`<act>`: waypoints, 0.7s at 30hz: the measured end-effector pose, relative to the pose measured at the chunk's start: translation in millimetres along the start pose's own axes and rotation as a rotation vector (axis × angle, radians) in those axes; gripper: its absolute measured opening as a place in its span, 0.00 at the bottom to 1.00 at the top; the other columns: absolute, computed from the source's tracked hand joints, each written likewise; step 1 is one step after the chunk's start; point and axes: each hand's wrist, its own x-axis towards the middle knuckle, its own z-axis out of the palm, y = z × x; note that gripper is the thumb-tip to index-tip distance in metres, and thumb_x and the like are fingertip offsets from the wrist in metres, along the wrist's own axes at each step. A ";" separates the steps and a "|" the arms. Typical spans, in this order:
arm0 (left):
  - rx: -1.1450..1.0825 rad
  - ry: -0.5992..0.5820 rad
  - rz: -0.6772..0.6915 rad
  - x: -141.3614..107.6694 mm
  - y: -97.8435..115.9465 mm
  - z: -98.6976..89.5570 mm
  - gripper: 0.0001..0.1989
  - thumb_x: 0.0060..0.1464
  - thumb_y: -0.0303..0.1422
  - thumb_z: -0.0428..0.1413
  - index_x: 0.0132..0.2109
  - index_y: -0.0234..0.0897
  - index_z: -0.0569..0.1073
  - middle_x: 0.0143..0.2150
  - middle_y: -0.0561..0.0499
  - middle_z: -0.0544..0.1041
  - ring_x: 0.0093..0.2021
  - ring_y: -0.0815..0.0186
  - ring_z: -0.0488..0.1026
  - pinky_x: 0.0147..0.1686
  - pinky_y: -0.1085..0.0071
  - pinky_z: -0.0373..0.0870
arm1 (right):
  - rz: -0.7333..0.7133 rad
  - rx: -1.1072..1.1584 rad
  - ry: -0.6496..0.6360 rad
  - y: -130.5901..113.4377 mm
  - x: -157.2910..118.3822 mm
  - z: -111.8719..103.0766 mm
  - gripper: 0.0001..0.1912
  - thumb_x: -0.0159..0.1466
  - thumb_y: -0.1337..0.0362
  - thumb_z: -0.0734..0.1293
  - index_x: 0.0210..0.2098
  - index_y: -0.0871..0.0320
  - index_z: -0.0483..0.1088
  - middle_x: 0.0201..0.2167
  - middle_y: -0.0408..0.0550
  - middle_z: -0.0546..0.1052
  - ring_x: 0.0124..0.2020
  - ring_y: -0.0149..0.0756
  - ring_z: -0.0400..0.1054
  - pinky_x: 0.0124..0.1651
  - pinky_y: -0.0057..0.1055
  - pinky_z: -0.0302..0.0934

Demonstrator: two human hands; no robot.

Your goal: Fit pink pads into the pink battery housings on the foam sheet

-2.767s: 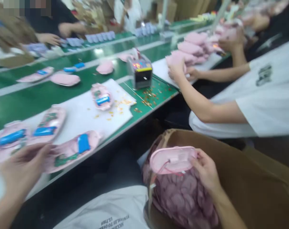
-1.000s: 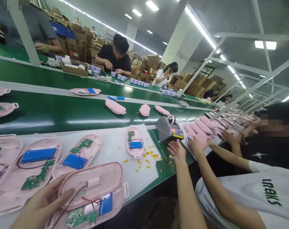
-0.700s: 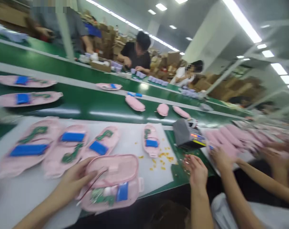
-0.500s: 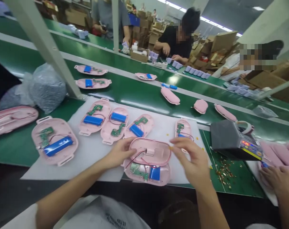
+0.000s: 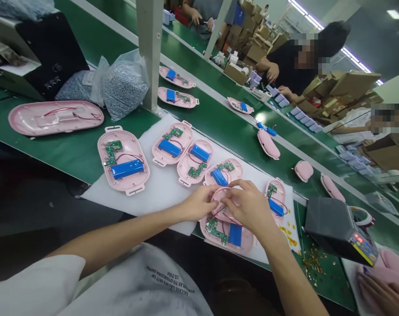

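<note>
Cover (image 5: pixel 220 194) is being held between both hands' fingertips, inner face up. Its left edge is being pinched by the left hand (image 5: pixel 201 202). The right hand's (image 5: pixel 247 202) fingers are being held bent over it; whether wires (image 5: pixel 221 210) or rim are being gripped there can't be told. Just below the fingers, the front shell (image 5: pixel 248 237) is being partly covered, its battery (image 5: pixel 235 235) and board (image 5: pixel 215 231) left showing.

Step in hand, by the look: wires being handled at the cover over that shell. Next move seems to call for a steady left grip, a light right pinch, and wires being kept off the rim.

Just beyond the fingers, the back shell (image 5: pixel 237 169) is being partly hidden. Right of the right hand: right shell (image 5: pixel 280 193), then orange tabs (image 5: pixel 290 235), then grey box (image 5: pixel 329 219). Farther right, pink cases (image 5: pixel 392 265) are being touched by a co-worker's hand (image 5: pixel 380 292).
</note>
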 end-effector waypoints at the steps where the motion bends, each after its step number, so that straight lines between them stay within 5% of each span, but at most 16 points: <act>1: 0.006 0.000 -0.014 -1.3 -0.8 0.0 0.18 0.49 0.27 0.52 0.48 0.32 0.74 0.28 0.54 0.70 0.26 0.68 0.67 0.26 0.76 0.63 | 0.069 -0.015 0.015 1.5 2.5 -1.9 0.07 0.58 0.61 0.71 0.28 0.56 0.71 0.39 0.48 0.76 0.40 0.43 0.69 0.33 0.33 0.59; 5: 0.082 0.087 -0.005 -6.1 2.5 0.1 0.19 0.50 0.26 0.52 0.51 0.34 0.73 0.37 0.49 0.76 0.35 0.63 0.74 0.33 0.72 0.69 | 0.334 0.193 -0.029 19.9 9.2 -12.8 0.13 0.54 0.53 0.71 0.29 0.56 0.70 0.29 0.45 0.77 0.30 0.38 0.70 0.32 0.32 0.60; 8: 0.165 0.112 0.043 -6.0 8.8 1.8 0.18 0.53 0.28 0.54 0.52 0.35 0.72 0.46 0.47 0.78 0.47 0.59 0.74 0.45 0.69 0.70 | 0.301 0.428 -0.066 29.9 5.3 -18.0 0.12 0.58 0.54 0.67 0.27 0.56 0.71 0.26 0.44 0.77 0.29 0.36 0.72 0.36 0.32 0.64; 11: 0.231 0.023 0.077 -8.2 14.3 2.5 0.13 0.59 0.36 0.55 0.47 0.34 0.74 0.41 0.47 0.79 0.43 0.60 0.75 0.43 0.70 0.70 | 0.220 0.475 0.107 23.1 -14.0 -20.4 0.10 0.61 0.57 0.67 0.28 0.56 0.72 0.26 0.44 0.77 0.28 0.34 0.72 0.35 0.30 0.66; 14: 0.384 -0.175 0.173 -19.1 23.9 -4.4 0.15 0.65 0.35 0.47 0.53 0.35 0.72 0.44 0.45 0.79 0.42 0.61 0.76 0.44 0.69 0.71 | 0.060 0.342 0.331 3.9 -53.9 -19.1 0.05 0.63 0.65 0.67 0.30 0.56 0.71 0.27 0.44 0.77 0.28 0.32 0.71 0.34 0.28 0.66; 16: 0.541 -0.409 0.225 -26.7 36.3 -13.1 0.20 0.64 0.28 0.44 0.60 0.38 0.68 0.56 0.43 0.75 0.55 0.59 0.73 0.56 0.63 0.67 | -0.070 0.197 0.456 -12.1 -84.9 -11.1 0.05 0.64 0.72 0.66 0.33 0.56 0.71 0.29 0.46 0.77 0.31 0.34 0.72 0.36 0.29 0.67; 19: 0.848 -0.691 0.212 -26.0 60.2 -16.2 0.28 0.55 0.25 0.53 0.63 0.42 0.66 0.70 0.40 0.57 0.71 0.49 0.51 0.68 0.49 0.48 | -0.125 0.057 0.531 -33.9 -116.7 13.0 0.10 0.63 0.77 0.63 0.36 0.56 0.71 0.31 0.47 0.77 0.33 0.36 0.73 0.42 0.33 0.70; 21: 1.043 -0.752 0.147 -16.1 72.0 -2.2 0.30 0.52 0.32 0.61 0.63 0.41 0.67 0.71 0.35 0.55 0.70 0.41 0.52 0.66 0.44 0.51 | -0.091 0.057 0.542 -43.1 -125.2 30.7 0.08 0.64 0.75 0.63 0.34 0.55 0.70 0.30 0.46 0.76 0.31 0.35 0.72 0.46 0.37 0.71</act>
